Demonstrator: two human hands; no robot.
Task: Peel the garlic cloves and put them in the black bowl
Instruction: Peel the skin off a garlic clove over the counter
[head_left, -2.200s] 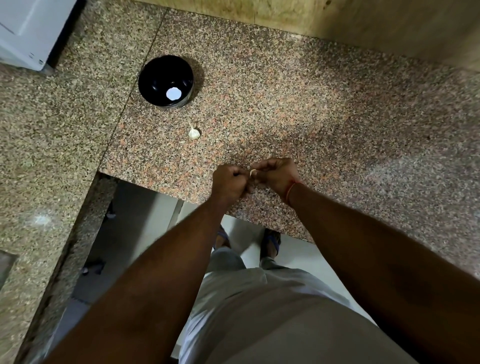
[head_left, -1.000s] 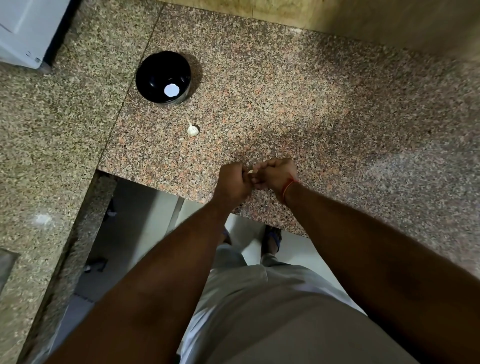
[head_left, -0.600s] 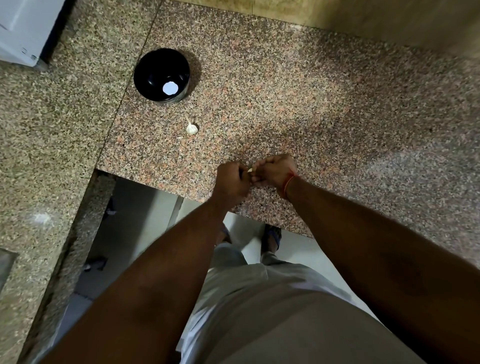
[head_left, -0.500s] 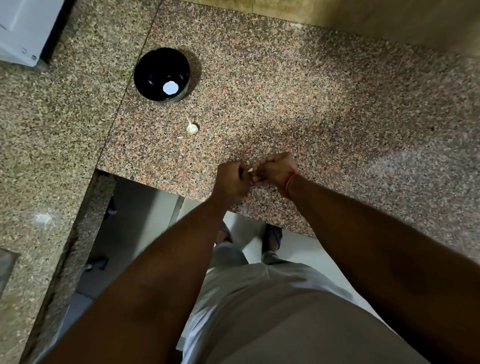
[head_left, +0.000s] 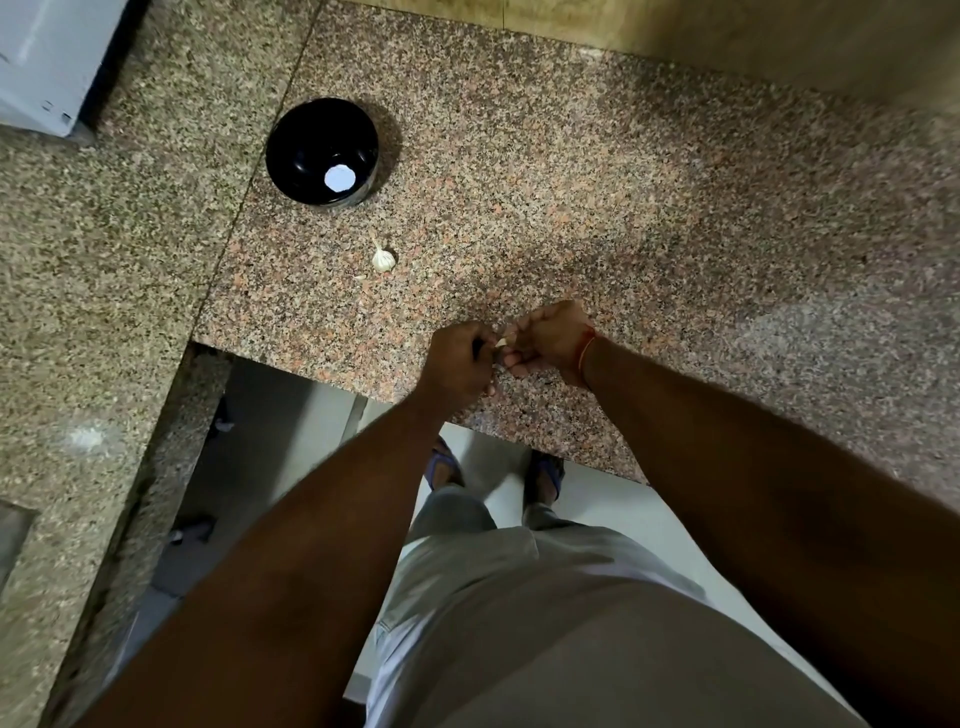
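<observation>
Hands: left hand (head_left: 460, 358) and right hand (head_left: 550, 338) meet knuckle to knuckle over the near edge of the granite counter (head_left: 597, 208), much where they were two seconds ago
Fingers: both sets curled tight, fingertips pinching one small garlic clove (head_left: 502, 342) between the two hands; only a pale sliver of it shows
Change: very little in the hands' place; the grip has worked in small shifts only, and a pale fleck now shows at the left fingertips, possibly loosened skin, too small to tell
Clove state: cannot tell how much skin is off, as the hands hide most of it
Garlic bulb: garlic bulb (head_left: 383, 259) lies on the counter between the hands and the bowl, unmoved, with a small scrap (head_left: 360, 278) just beside it
Bowl: black bowl (head_left: 322, 150) stands further back to the left, well apart from the hands; only a bright round reflection shows inside, no cloves seen
Meaning: peeling of this clove seems mid-way; nothing appears delivered yet, so the task looks early
</observation>
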